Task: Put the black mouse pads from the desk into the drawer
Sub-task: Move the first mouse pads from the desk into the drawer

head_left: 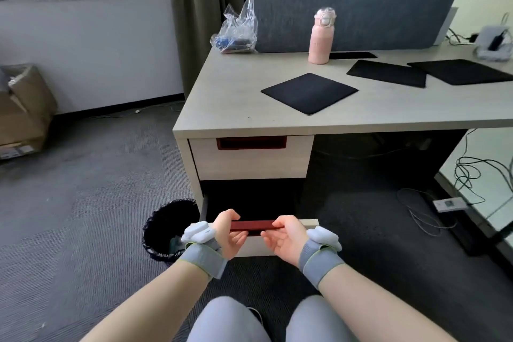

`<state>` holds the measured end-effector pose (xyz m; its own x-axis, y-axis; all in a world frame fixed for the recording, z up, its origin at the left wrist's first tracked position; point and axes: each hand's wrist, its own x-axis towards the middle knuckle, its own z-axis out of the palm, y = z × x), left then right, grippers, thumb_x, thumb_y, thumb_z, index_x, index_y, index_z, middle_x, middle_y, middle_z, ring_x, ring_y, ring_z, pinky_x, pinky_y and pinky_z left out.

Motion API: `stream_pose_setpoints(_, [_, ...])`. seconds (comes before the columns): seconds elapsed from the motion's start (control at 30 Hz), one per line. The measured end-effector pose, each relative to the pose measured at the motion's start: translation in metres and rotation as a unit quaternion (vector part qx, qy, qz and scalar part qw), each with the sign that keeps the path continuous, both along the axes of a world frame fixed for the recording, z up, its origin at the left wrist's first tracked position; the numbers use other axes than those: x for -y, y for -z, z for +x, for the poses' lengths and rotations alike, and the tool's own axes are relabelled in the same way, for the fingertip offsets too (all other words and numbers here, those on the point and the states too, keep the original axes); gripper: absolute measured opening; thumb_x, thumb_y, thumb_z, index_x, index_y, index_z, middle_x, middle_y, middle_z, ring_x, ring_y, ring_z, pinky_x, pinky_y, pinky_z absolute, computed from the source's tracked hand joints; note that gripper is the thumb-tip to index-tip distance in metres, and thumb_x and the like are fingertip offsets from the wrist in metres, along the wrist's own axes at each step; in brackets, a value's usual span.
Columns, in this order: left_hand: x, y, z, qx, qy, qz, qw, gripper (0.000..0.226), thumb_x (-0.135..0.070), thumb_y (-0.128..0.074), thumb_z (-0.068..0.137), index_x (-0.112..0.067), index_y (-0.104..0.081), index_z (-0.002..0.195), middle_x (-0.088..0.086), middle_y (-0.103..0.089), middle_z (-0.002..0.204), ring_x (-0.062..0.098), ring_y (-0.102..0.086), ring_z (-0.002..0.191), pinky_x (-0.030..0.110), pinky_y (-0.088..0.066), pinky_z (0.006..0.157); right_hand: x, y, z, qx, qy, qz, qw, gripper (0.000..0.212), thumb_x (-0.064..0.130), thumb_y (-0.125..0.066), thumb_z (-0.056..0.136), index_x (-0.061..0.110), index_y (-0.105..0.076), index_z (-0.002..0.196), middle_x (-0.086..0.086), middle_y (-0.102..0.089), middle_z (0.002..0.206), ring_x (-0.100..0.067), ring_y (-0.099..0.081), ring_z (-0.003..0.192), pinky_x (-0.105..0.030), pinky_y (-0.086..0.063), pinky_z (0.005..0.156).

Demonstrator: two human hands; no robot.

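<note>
1. We have both hands on the lower drawer (280,241): our left grip (230,233) and right grip (286,239) are each curled shut around its red handle (252,225), palms up, one at each end of the bar.
2. The drawer stands pulled out toward us, and the dark opening just beyond the grips is too shadowed to show what lies inside.
3. The black mouse pads are well above and beyond the grips on the surface (222,103): the nearest pad (309,92) up and slightly right, two more pads (387,73) (458,71) farther right and overlapping, and what may be a fourth (352,55) behind the pink bottle (320,36).
4. We judge none are stowed yet.
5. Risks from here: pulling too hard could yank the drawer off its runners or into our knees; an uneven pull could skew and jam it.
6. Reaching for the far pads could knock over the bottle, which stands close beside them.
7. The waste bin (166,230) left of the left grip could catch a dropped pad.
</note>
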<state>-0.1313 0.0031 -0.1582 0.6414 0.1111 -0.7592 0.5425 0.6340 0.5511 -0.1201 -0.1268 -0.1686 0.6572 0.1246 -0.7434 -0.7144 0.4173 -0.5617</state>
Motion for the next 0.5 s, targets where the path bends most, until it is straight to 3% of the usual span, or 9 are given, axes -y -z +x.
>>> stream_pose_setpoints(0.13, [0.003,-0.015,-0.051,-0.016,0.023,-0.006,1.0,0.065,-0.014,-0.046,0.088,0.005,-0.019,0.145,0.026,-0.037,0.146,0.033,-0.044,0.134,0.033,-0.037,0.111,0.006,-0.006,-0.052,-0.007,-0.037,-0.035,0.999,0.01,0.002,-0.04,0.085,0.0,-0.048,0.09,-0.015,-0.054,0.072,-0.023,-0.056,0.059,-0.023,-0.047,0.039])
stream_pose_setpoints(0.23, [0.003,-0.019,-0.082,-0.028,0.041,-0.004,0.999,0.066,-0.016,-0.048,0.086,0.007,-0.022,0.143,0.025,-0.038,0.143,0.032,-0.046,0.131,0.032,-0.04,0.108,0.009,-0.007,-0.086,-0.012,-0.033,-0.045,0.998,0.009,0.001,-0.039,0.086,-0.001,-0.047,0.09,-0.016,-0.055,0.071,-0.025,-0.056,0.06,-0.028,-0.045,0.048])
stream_pose_setpoints(0.37, [0.004,-0.026,-0.118,-0.042,0.081,0.002,0.996,0.069,-0.018,-0.05,0.085,0.008,-0.022,0.142,0.027,-0.036,0.143,0.035,-0.045,0.131,0.033,-0.04,0.107,0.013,-0.019,-0.12,-0.031,-0.071,-0.034,0.996,0.013,0.006,-0.038,0.087,-0.002,-0.045,0.078,-0.016,-0.053,0.072,-0.024,-0.053,0.061,-0.027,-0.043,0.049])
stream_pose_setpoints(0.5, [0.009,-0.046,-0.133,-0.042,0.121,0.033,0.991,0.066,-0.015,-0.048,0.085,0.003,-0.02,0.142,0.024,-0.035,0.145,0.037,-0.04,0.134,0.04,-0.037,0.108,0.024,-0.041,-0.136,-0.034,-0.147,-0.05,0.987,0.019,0.011,-0.039,0.088,-0.006,-0.048,0.088,-0.017,-0.056,0.078,-0.024,-0.055,0.066,-0.027,-0.044,0.053])
